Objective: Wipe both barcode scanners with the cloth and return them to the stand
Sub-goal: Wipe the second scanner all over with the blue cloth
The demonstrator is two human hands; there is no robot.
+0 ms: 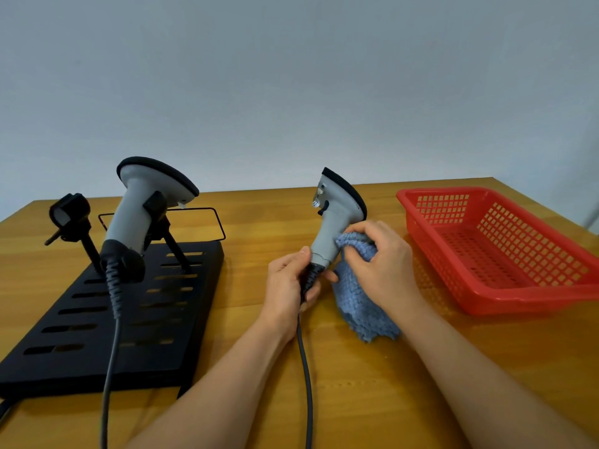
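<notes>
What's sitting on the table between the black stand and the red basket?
In the head view, between the stand and basket: the left hand holding a scanner, the right hand wiping it with the cloth.

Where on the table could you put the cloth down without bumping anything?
Bare wood shows between the black stand and the left hand, though the held scanner's cable runs through it. More bare table lies in front of the red basket. It is crowded mid-table, where the right hand presses the blue cloth to the scanner.
</notes>
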